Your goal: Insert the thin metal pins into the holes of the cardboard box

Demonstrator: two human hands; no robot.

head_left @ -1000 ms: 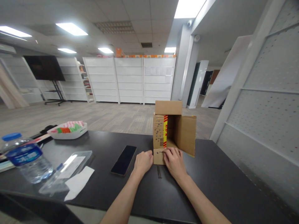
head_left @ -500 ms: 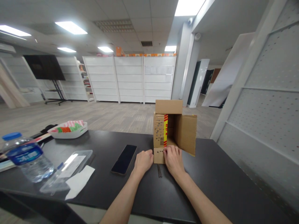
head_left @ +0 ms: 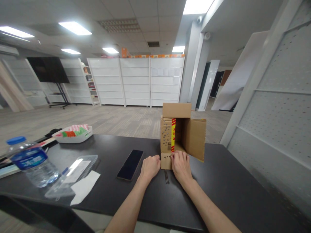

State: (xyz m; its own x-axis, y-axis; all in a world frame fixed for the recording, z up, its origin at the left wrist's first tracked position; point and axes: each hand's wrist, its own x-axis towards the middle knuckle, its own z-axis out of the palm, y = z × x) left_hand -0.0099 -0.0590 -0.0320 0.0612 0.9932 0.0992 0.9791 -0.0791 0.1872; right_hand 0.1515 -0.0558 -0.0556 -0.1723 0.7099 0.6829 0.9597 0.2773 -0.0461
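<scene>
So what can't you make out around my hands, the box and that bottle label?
All in the head view:
- Right grip: whether it holds anything; its own fingers cover that.
- Left grip: palm, turned away from the camera.
- Box: its deepest inside, lost in shadow.
- Bottle label: small print, blurred.
- Left forearm: cut off by the bottom edge.

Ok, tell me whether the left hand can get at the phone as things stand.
Probably yes: the phone lies just left of the left hand, with nothing on top of it and only bare table between them. The hand, at the cardboard box's left edge, would likely need only a short move.
</scene>
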